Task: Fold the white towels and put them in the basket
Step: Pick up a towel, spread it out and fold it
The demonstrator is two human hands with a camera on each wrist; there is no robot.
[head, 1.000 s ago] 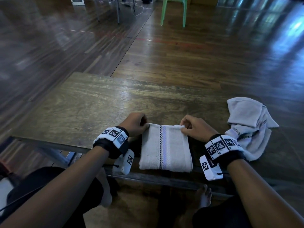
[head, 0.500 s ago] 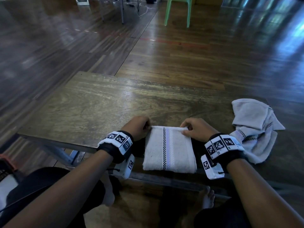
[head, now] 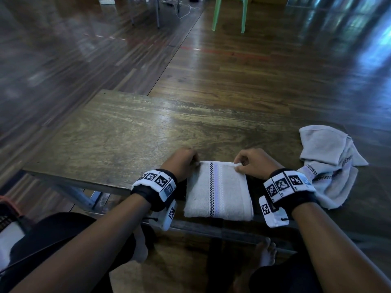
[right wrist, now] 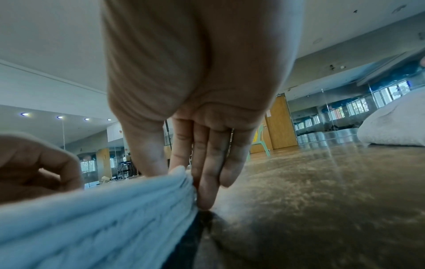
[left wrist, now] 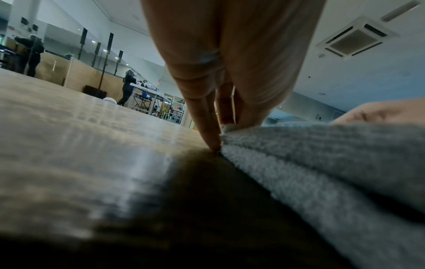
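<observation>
We see a folded towel (head: 219, 190) lying flat at the near edge of the wooden counter (head: 127, 132), its checkered and pale stripes running away from us. Both hands are at its far edge. The left hand (head: 182, 163) sits at the far left corner with fingers curled; from the left wrist view the thumb and fingers (left wrist: 207, 118) pinch the top layer of that corner while a fingertip touches the counter just beside the cloth. The right hand (head: 254, 163) is at the far right corner, thumb and forefinger pinching a small tuft of the towel's edge; in the right wrist view the thumb presses the stacked layers against the fingers (right wrist: 207, 163), which point down to the counter. Both wrists carry black bands with white marker tags.

A second towel (head: 330, 166) lies crumpled on the counter to the right, well apart from the folded one and untouched. Beyond the counter, a green chair (head: 230, 11) stands on the glossy wooden floor (head: 275, 70). At the far left edge, low down, part of a dark meshed object shows, but we cannot tell what it is.
</observation>
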